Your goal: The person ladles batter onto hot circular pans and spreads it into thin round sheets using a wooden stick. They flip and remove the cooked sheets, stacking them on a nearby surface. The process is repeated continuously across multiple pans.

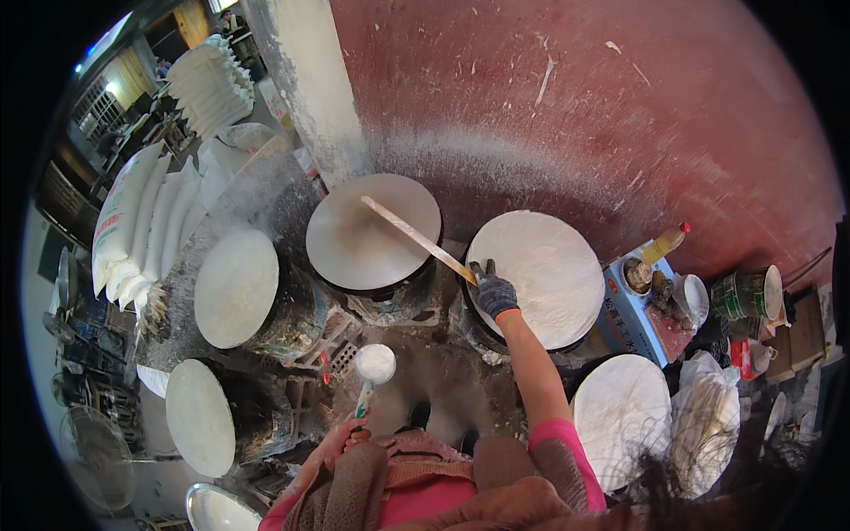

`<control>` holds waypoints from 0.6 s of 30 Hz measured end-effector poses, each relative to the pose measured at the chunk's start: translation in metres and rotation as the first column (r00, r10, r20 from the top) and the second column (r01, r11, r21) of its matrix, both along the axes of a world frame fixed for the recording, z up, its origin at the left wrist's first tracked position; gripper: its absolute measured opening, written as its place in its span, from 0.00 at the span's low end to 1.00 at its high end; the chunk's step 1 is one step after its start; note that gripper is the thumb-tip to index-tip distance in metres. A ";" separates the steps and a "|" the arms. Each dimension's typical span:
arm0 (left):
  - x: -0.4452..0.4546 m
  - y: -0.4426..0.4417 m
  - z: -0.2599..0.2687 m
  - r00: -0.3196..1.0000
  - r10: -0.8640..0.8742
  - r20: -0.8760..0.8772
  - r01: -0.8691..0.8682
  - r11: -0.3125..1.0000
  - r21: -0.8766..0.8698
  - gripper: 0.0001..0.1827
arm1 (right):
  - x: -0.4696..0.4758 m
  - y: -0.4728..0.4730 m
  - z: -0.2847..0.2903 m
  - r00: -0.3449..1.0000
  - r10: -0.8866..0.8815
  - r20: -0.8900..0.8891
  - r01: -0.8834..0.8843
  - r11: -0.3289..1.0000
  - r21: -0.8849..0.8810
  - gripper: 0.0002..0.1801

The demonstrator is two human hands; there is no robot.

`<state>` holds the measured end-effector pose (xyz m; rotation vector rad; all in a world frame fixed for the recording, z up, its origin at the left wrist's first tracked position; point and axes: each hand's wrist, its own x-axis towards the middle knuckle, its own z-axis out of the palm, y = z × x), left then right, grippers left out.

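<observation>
My right hand (495,290), in a dark knit glove with an orange cuff, grips the end of a flat wooden stick (418,237). The stick reaches left over a round griddle (345,249) coated pale with a brownish middle. Below the glove lies a second griddle (544,279), covered with a white, slightly wrinkled sheet. Bare, my left hand (352,431) is closed on the wrapped handle of a ladle (375,364), whose round bowl holds something white. The ladle is in front of my body, over the floor between the griddles.
More round griddles with white surfaces stand at the left (237,289), lower left (200,418) and lower right (621,418). Filled white sacks (129,212) are stacked at the left. A blue box (631,305) carries a bottle and bowls. A red wall (564,99) rises behind. Distant people are at upper left.
</observation>
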<state>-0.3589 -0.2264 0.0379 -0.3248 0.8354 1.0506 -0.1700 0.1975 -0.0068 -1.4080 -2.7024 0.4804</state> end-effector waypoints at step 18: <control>0.016 -0.046 0.003 0.978 0.161 0.131 -0.171 0.983 0.071 0.13 | 0.004 -0.153 -0.057 0.850 0.129 -0.512 -0.170 0.985 -0.035 0.24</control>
